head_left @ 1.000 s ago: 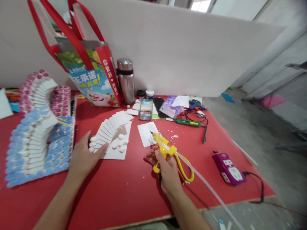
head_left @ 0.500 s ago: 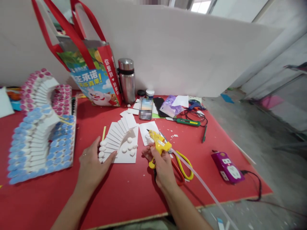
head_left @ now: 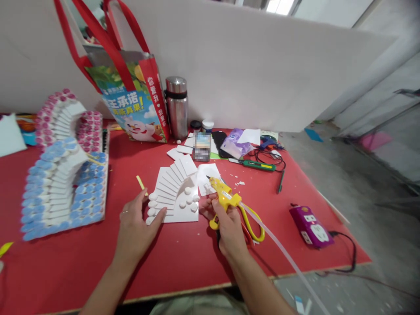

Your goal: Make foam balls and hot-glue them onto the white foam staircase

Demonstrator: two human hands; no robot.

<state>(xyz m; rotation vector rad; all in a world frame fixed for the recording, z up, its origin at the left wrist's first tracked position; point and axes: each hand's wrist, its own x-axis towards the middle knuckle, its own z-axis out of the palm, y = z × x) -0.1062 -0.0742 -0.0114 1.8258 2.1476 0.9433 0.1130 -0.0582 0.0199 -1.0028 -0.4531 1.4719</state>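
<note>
While the right hand [head_left: 229, 225] grips a yellow glue gun [head_left: 227, 199], the left hand [head_left: 135, 225] is half open around the near left corner of a white card fan [head_left: 172, 181]. I cannot tell if it pinches the fan or only touches it. The fan lies on the table between the hands, with little white balls [head_left: 152, 204] on it. Scissors [head_left: 261, 232] are just beside the right hand, which partly hides them. A long clear stick [head_left: 286, 253] pokes out behind the gun.

On the left are a blue piece [head_left: 88, 194] and, behind it, a pink piece [head_left: 91, 127]. At the back, a big bag [head_left: 129, 105] stands next to a silver flask [head_left: 179, 113]. A green knife [head_left: 259, 165] lies farther right, and a purple socket box [head_left: 310, 225] sits near the table's right edge.

The table [head_left: 183, 258] is red, with white crumbs. Behind it is a white board [head_left: 256, 70]; the floor [head_left: 328, 157] is gray.
</note>
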